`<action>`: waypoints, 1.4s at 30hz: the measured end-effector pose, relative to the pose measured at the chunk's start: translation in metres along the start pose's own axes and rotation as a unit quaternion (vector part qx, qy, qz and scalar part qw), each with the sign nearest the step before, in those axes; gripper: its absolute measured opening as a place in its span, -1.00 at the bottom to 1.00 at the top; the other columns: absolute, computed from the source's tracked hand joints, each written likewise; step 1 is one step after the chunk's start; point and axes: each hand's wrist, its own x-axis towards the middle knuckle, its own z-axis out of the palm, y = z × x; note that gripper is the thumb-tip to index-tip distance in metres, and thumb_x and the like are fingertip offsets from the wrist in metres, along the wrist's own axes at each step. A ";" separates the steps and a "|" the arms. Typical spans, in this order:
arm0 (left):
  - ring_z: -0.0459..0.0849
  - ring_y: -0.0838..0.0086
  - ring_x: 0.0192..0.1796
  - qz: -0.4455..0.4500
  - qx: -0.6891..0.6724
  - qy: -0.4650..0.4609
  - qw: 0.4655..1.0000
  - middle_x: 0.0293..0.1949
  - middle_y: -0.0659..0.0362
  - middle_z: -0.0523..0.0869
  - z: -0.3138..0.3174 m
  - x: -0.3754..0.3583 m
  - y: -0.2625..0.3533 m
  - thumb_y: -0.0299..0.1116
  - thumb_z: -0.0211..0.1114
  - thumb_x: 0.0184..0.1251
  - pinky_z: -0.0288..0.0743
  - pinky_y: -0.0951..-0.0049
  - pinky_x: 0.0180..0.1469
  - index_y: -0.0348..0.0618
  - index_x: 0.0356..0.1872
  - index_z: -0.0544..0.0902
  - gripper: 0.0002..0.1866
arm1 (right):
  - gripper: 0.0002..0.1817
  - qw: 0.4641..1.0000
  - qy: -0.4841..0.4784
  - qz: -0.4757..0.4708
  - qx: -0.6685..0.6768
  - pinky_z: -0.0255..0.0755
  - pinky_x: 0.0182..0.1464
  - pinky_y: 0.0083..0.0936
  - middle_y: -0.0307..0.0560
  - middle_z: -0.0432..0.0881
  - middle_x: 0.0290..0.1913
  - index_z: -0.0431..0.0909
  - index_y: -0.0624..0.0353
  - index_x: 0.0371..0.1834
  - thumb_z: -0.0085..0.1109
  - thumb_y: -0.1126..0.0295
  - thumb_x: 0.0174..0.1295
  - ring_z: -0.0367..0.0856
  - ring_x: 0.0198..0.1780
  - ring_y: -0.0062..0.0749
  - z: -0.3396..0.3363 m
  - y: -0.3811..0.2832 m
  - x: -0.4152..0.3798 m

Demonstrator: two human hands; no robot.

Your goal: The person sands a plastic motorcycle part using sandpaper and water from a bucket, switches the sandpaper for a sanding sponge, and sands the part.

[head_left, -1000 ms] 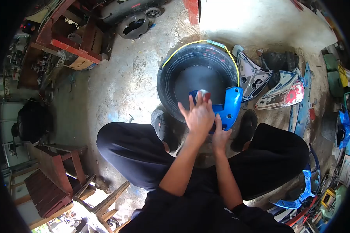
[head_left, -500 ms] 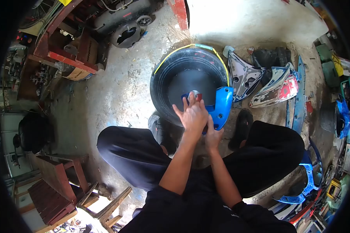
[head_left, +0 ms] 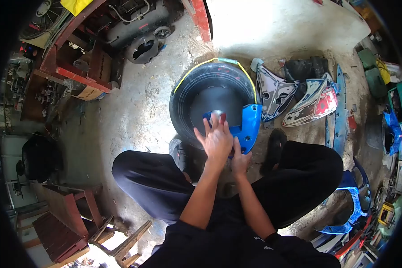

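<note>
A black bucket (head_left: 179, 120) with a yellow cord at its rim stands on the floor between the person's feet. Across its near right side lies a blue plastic part (head_left: 251, 123). My left hand (head_left: 216, 142) is over this part, palm down, its fingertips on a small red-and-white piece (head_left: 222, 118) and its outer finger spread to the left. My right hand (head_left: 240, 161) is closed round the near edge of the blue part, just right of my left wrist. What lies under my left palm is hidden.
Worn fairing pieces (head_left: 308, 105) and a long blue strip (head_left: 339, 111) lie right of the bucket. A blue frame piece (head_left: 355, 210) is at the lower right. Wooden furniture (head_left: 67, 210) stands lower left, and a red metal frame (head_left: 82, 73) upper left.
The view has shifted a little, so the bucket sits slightly lower and further left. My left hand and the red-and-white piece have moved slightly over the blue part; my right hand keeps its grip.
</note>
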 end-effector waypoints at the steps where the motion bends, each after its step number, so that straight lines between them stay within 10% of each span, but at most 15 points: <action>1: 0.37 0.01 0.52 0.015 -0.002 0.023 1.000 0.42 0.10 0.55 -0.002 -0.009 -0.002 -0.10 0.05 0.57 -0.15 -0.46 0.47 -0.14 0.17 0.70 -0.57 | -0.72 1.000 -0.006 0.025 0.008 0.52 -0.33 -0.50 -0.21 0.72 -0.22 0.67 0.30 -0.09 0.32 0.26 0.40 0.65 -0.26 -0.56 -0.001 -0.005 -0.001; 7: 0.43 -0.04 0.48 0.041 0.042 -0.009 0.998 0.41 0.04 0.55 -0.028 -0.070 -0.012 -0.11 0.04 0.58 -0.18 -0.48 0.47 -0.22 0.25 0.64 -0.53 | -0.70 0.998 -0.016 0.054 0.023 0.53 -0.21 -0.49 -0.17 0.73 -0.16 0.66 0.33 -0.05 0.32 0.26 0.40 0.65 -0.21 -0.54 -0.004 0.001 -0.001; 13: 0.50 -0.02 0.43 -0.064 0.021 0.012 0.998 0.32 -0.01 0.63 0.011 0.027 -0.027 -0.15 0.08 0.55 -0.09 -0.49 0.45 -0.23 0.18 0.68 -0.57 | -0.64 0.999 -0.019 0.023 0.020 0.53 -0.04 -0.49 -0.13 0.71 -0.02 0.61 0.33 0.10 0.30 0.27 0.41 0.65 -0.07 -0.52 0.002 -0.011 -0.005; 20: 0.46 0.02 0.47 0.024 0.049 0.016 0.998 0.30 -0.03 0.64 -0.019 -0.073 -0.021 -0.15 0.09 0.54 -0.14 -0.55 0.42 -0.30 0.19 0.67 -0.54 | -0.64 1.000 -0.015 0.006 0.014 0.56 -0.08 -0.45 -0.10 0.71 -0.06 0.60 0.35 0.07 0.33 0.28 0.39 0.65 -0.14 -0.48 -0.002 0.002 -0.002; 29: 0.52 0.05 0.43 -0.043 0.021 0.038 0.998 0.30 -0.05 0.64 0.009 0.023 -0.030 -0.17 0.07 0.56 -0.03 -0.41 0.46 -0.24 0.15 0.70 -0.59 | -0.60 0.999 -0.011 -0.028 0.010 0.56 -0.11 -0.45 -0.07 0.70 -0.04 0.57 0.36 0.12 0.31 0.25 0.40 0.66 -0.11 -0.44 0.000 0.000 -0.001; 34: 0.50 0.09 0.45 0.011 0.067 0.032 0.997 0.31 0.03 0.65 -0.020 -0.079 -0.017 -0.11 0.12 0.52 -0.16 -0.49 0.45 -0.25 0.14 0.71 -0.55 | -0.58 0.998 -0.019 0.057 -0.004 0.55 -0.12 -0.45 -0.07 0.71 -0.08 0.59 0.37 0.08 0.34 0.21 0.38 0.67 -0.11 -0.43 -0.007 0.007 0.002; 42: 0.57 0.14 0.39 -0.106 0.012 0.031 0.994 0.20 0.06 0.73 0.009 0.036 -0.033 -0.13 -0.02 0.63 -0.06 -0.42 0.48 -0.19 0.13 0.72 -0.56 | -0.57 1.000 -0.001 -0.008 0.026 0.54 -0.07 -0.46 -0.07 0.69 -0.02 0.58 0.37 0.11 0.32 0.21 0.40 0.65 -0.08 -0.44 -0.002 0.007 -0.001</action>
